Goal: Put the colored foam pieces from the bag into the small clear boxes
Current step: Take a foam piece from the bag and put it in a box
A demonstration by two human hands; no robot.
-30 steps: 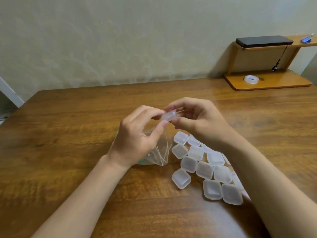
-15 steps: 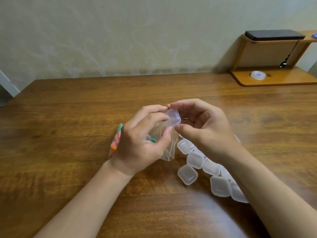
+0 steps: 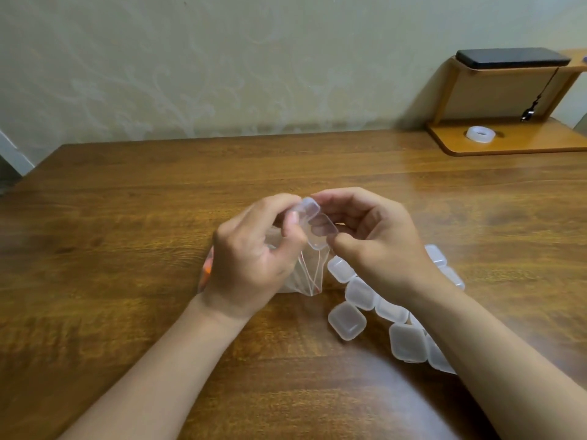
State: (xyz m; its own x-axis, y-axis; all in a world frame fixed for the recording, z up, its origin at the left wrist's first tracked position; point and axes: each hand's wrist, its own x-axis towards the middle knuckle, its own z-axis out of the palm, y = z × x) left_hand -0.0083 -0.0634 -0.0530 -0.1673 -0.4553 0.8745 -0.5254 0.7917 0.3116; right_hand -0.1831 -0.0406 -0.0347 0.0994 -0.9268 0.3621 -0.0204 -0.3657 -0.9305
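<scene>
- Pale, faintly patterned wall behind; brown wood-grain bench in front, carrying all items.
- Left hand: raised over the middle of the bench, thumb and fingertips pinching the upper half of 1 small clear box.
- Right hand: fingers curled, thumb and fingertips gripping the lower half of the same box. Both hands meet on it.
- Small clear box: held off the bench between the 2 hands, its 2 halves parted at an angle; contents cannot be made out.
- Clear bag: lying on the bench under the left hand, largely hidden by it, thin red lines showing on its plastic.
- Colored foam pieces: only an orange edge shows, at the bag's left end just beside the left wrist.
- Loose clear boxes: closed, clustered touching one another on the bench right of the bag, partly covered by the right forearm.
- Wooden shelf stand: far right rear corner, against the wall.
- Black flat slab: on the stand's top tier, dark cord hanging from it.
- White tape roll: flat on the stand's lower board.
</scene>
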